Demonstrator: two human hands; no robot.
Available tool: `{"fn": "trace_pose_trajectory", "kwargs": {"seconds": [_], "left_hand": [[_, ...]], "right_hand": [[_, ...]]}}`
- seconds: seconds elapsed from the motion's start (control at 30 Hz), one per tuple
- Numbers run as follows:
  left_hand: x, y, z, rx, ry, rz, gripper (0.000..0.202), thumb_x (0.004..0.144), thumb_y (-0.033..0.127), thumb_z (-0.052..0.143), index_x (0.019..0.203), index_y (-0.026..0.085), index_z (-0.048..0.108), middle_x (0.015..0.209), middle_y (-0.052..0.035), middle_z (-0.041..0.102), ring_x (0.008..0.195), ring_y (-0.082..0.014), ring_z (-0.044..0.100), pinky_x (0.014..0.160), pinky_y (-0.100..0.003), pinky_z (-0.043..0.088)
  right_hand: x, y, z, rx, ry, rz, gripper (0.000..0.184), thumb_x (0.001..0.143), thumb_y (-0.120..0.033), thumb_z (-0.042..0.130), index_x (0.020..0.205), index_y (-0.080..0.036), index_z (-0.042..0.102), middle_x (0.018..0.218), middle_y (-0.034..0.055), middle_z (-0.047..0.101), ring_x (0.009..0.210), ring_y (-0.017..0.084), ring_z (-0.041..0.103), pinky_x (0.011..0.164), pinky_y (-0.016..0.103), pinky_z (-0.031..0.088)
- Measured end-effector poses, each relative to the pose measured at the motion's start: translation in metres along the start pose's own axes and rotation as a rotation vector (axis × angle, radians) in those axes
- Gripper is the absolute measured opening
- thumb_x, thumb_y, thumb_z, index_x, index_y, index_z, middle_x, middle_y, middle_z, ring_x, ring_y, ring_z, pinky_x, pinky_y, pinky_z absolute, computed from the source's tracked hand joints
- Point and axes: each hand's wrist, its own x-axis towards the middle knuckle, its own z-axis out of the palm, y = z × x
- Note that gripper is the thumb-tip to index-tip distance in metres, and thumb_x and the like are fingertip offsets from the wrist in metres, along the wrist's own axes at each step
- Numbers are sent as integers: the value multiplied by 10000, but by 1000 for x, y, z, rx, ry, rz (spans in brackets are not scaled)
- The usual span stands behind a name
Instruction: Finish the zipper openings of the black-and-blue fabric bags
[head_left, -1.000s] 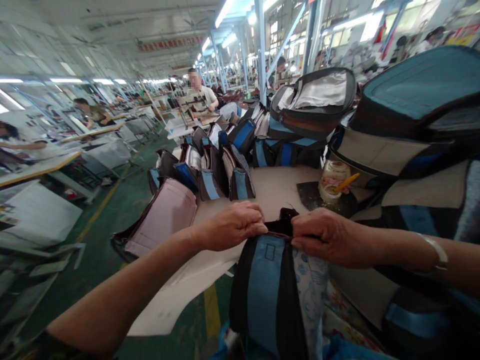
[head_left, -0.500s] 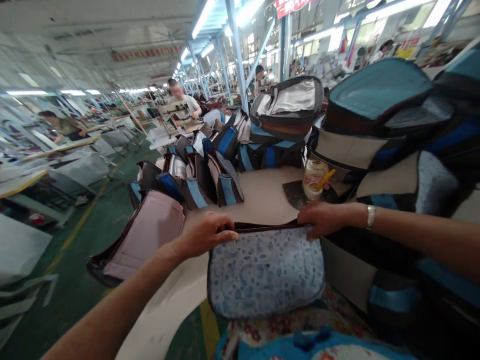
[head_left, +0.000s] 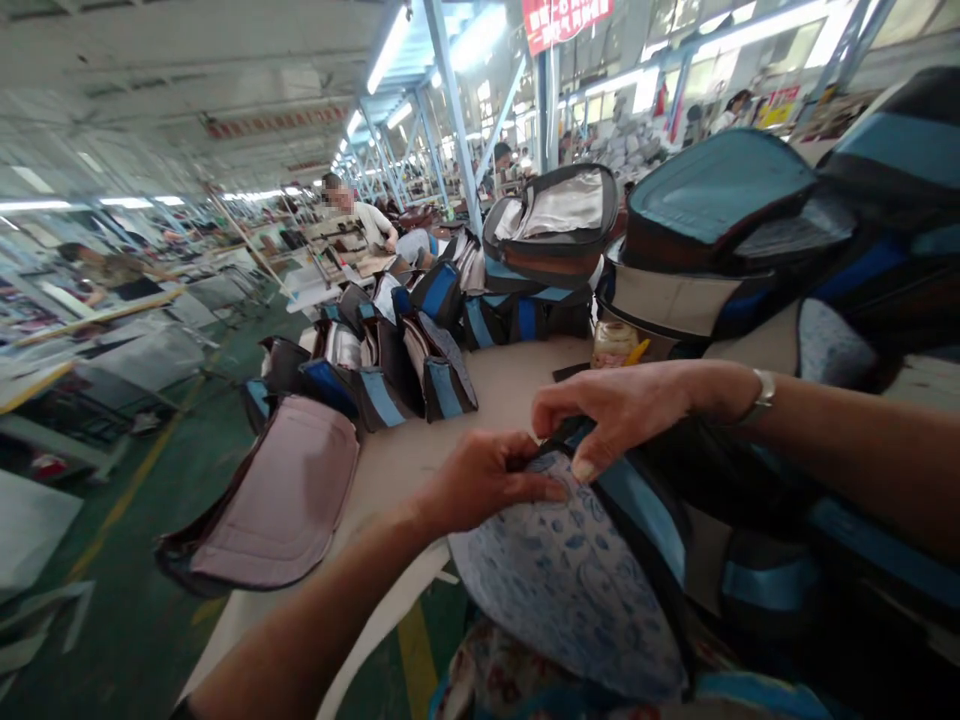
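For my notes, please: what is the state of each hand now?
Left hand: closed, pinching the rounded, pale blue-patterned fabric bag by its edge.
Right hand: curled at the bag's edge; grip cannot be told.

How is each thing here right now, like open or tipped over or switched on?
Blue-patterned bag: tilted
Left hand: pinching that bag's edge
Right hand: thumb at the same bag, grip unclear
Pink-sided bag: lying pink side up
Silver-lined bag: open, lining showing
Glass jar: upright, partly hidden
Fluorescent lights: on
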Motion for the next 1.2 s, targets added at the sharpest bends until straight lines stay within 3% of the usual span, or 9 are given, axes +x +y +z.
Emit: {"fn": "trace_pose_trajectory", "kwargs": {"seconds": [0.07, 0.2, 0.27, 0.43, 0.7, 0.93, 1.07, 1.2], "left_hand": [[5, 3, -18, -39, -74, -2, 391, 731, 473, 776, 699, 134, 585, 627, 66, 450, 580, -72, 384, 502, -192, 277], [15, 8, -37, -100, -164, 12, 365, 749, 457, 763, 790, 122, 624, 658, 51, 492, 593, -75, 404, 511, -197, 289], [16, 9, -36, -172, -210, 25, 332, 756, 418, 765, 804, 117, 634, 683, 38, 515, 615, -80, 421, 539, -202, 318], [8, 13, -23, -401, -302, -42, 319, 765, 374, 761, 916, 110, 662, 752, 12, 558, 663, -91, 464, 603, -218, 362], [10, 12, -12, -529, -220, -167, 242, 698, 299, 778, 760, 101, 654, 647, 33, 540, 585, -68, 405, 537, -204, 283], [15, 7, -10, -529, -175, -199, 167, 660, 252, 725, 699, 115, 638, 589, 39, 515, 539, -74, 395, 523, -228, 264], [15, 5, -10, -565, -195, -200, 200, 673, 288, 722, 705, 117, 624, 604, 29, 525, 547, -82, 414, 532, -233, 287], [16, 3, -9, -480, -165, -189, 300, 713, 378, 748, 673, 122, 596, 587, 46, 469, 533, -68, 353, 510, -235, 228]], "right_hand": [[-7, 5, -11, 7, 38, 69, 648, 674, -556, 795, 1155, -169, 597, 1028, 39, 648, 846, 160, 577, 666, 218, 410], [-12, 12, 0, 185, 40, 81, 445, 737, -543, 750, 847, -135, 608, 700, -42, 516, 617, 88, 449, 523, 196, 320], [-13, 9, 15, 295, 98, 59, 430, 717, -506, 779, 765, -136, 566, 653, -61, 448, 587, 73, 396, 502, 192, 290], [-23, -4, 42, 474, 188, 62, 398, 719, -443, 800, 812, -133, 569, 685, -57, 445, 611, 73, 384, 524, 197, 295], [-23, -8, 43, 596, 210, 92, 395, 852, -504, 643, 899, -114, 614, 749, -10, 493, 675, 104, 406, 576, 225, 316], [-12, -6, 48, 727, 238, 186, 177, 800, -289, 664, 803, -120, 613, 673, -30, 488, 610, 84, 387, 542, 207, 288], [-10, 0, 52, 856, 253, 197, 179, 768, -281, 682, 791, -114, 623, 657, -30, 491, 589, 77, 392, 537, 201, 285], [-7, 1, 55, 895, 265, 199, 146, 757, -248, 663, 798, -112, 630, 664, -21, 511, 590, 79, 409, 538, 197, 303]]}}
